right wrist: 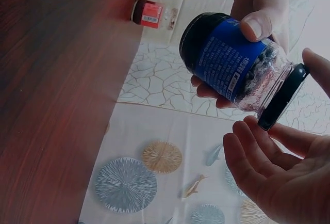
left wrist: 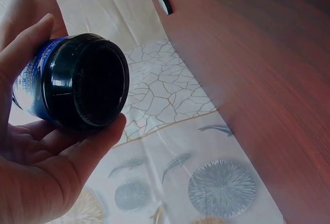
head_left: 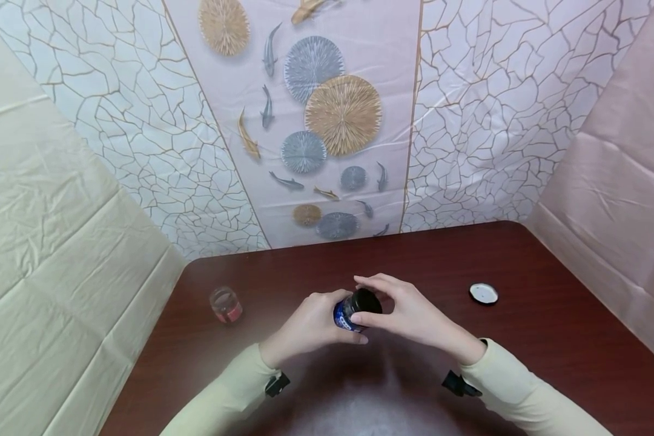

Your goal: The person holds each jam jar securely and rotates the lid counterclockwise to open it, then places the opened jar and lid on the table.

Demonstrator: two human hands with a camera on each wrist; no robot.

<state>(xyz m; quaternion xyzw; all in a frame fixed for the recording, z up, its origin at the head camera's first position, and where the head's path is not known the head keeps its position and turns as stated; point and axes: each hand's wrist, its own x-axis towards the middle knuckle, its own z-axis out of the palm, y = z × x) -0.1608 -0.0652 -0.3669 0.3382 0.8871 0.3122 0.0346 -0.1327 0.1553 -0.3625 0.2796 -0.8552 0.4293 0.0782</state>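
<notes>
My left hand [head_left: 307, 321] grips a glass jar [right wrist: 227, 61] with a blue label and dark contents, its fingers wrapped round the label. The jar is held tilted over the table, its dark base facing the left wrist camera. A black lid [head_left: 367, 301] sits on its mouth. My right hand [head_left: 403, 309] spans this lid, thumb at one side of the rim and fingertips at the other, as the right wrist view also shows.
A clear glass jar [head_left: 226, 304] with a red label and no lid stands on the left of the dark red table [head_left: 414, 260]. A loose lid [head_left: 484, 293] lies at the right with its white inside up. Patterned cloth [head_left: 469, 121] hangs behind the table.
</notes>
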